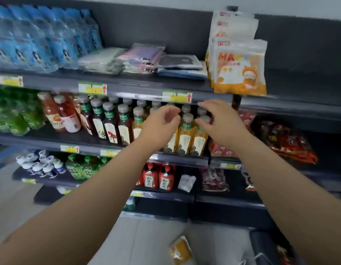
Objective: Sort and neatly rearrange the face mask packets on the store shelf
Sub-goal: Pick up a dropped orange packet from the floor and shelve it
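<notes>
Both hands are raised in front of the drinks shelf and neither has hold of anything. The left hand (160, 127) and the right hand (221, 124) hang with fingers loosely curled, palms turned toward each other, a gap between them, in front of the caps of the yellow tea bottles (185, 134).

The face mask packets all sit one level higher, on the top shelf (127, 87), so everything to be sorted lies up and away from both hands, past the shelf's front rail. Straight above the gap between the hands, a dark mask packet (180, 62) lies flat on a blue one, its long side running along the shelf front. Just left of it is a skewed pile of pink packets (141, 54), then a flat grey-green pile (101, 59), then a row of blue packets (37, 41) standing on edge.

Up and to the right, the orange-and-white mask packets (240, 69) stand upright with their long axis vertical, the lowest one hanging over the rail. The right hand is the nearer to these. The left hand is nearer the flat piles, which probably call for a reach up and over the rail.

One small orange packet (180, 249) lies on the floor below, well apart from both hands.
</notes>
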